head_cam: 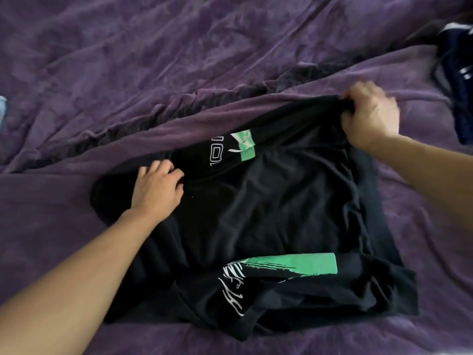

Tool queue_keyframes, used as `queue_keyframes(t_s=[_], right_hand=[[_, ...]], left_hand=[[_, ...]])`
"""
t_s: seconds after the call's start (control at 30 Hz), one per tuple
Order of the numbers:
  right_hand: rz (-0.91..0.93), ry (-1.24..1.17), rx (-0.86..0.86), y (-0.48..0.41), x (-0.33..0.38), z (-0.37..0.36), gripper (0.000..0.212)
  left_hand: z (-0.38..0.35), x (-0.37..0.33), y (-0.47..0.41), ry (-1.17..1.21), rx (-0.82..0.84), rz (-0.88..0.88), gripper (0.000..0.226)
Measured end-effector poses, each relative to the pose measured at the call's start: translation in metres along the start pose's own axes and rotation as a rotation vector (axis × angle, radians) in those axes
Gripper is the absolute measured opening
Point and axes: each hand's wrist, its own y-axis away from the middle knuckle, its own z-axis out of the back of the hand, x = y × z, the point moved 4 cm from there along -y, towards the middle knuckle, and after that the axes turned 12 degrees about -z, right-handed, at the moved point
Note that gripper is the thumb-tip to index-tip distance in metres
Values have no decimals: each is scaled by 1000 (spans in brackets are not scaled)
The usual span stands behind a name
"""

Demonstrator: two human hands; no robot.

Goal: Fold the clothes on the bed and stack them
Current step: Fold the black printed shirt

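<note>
The black shirt point(268, 206) lay half-folded on the bed point(128, 60), right hand point(368, 116) gripping its bunched far corner, left hand point(156, 188) with fingers curled on a fold; judged light, limp, best held by edges.

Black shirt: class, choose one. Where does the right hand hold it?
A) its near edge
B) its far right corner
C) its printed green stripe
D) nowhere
B: the right hand has its fingers curled round the bunched far right corner of the black shirt.
</note>
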Motion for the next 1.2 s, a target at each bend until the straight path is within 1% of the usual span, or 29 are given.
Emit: queue_keyframes(t_s=[0.03,0.07,0.1,0.17,0.2,0.23,0.27,0.3,0.33,0.37,0.4,0.43,0.47,0.53,0.6,0.7,0.77,0.83,0.97,1.07,1.13,1.2], right_hand=[[-16,151,180,2,-5,-10,34],[-54,256,311,3,-12,-17,37],[-65,267,333,2,-15,-17,38],[-3,110,200,-6,-1,-4,44],[41,13,151,-10,11,0,54],[68,-76,162,-16,21,2,64],[92,-131,227,-21,31,0,74],[123,-97,300,-25,38,-7,82],[167,20,357,-25,41,-16,89],[217,175,385,-22,41,-24,91],[256,321,361,-17,39,-30,87],[278,419,297,-11,36,-32,78],[290,455,230,-4,32,-31,64],[301,373,147,11,22,-24,40],[276,194,145,32,9,-14,30],[280,15,115,71,-14,3,30],[311,-18,84,102,-29,10,27],[354,-27,68,136,-43,14,26],[371,25,120,209,-75,9,22],[354,72,154,259,-92,1,39],[338,103,178,291,-100,-3,41],[282,218,250,316,-109,-14,38]], left_hand=[[-5,0,-1,23,42,53,25],[-6,2,-4,39,21,87,25],[-2,5,-8,57,-33,109,25],[9,13,-18,54,-203,122,23],[13,19,-23,54,-232,130,26],[16,26,-30,61,-177,147,42],[13,35,-36,70,-48,165,61],[9,42,-41,66,86,189,75],[6,46,-43,56,186,207,80],[5,47,-41,50,245,219,75],[4,46,-38,55,262,221,63],[6,43,-34,72,246,221,50],[9,40,-28,89,216,224,38],[16,34,-12,105,118,209,28],[25,26,9,116,-16,169,26],[32,7,49,89,-132,94,33],[30,-9,80,67,-127,48,41],[25,-28,112,50,-88,-3,47],[2,-66,174,67,-4,-69,54],[-21,-81,211,84,6,-100,56],[-33,-89,227,64,50,-103,55],[-43,-96,243,30,119,-101,50]])
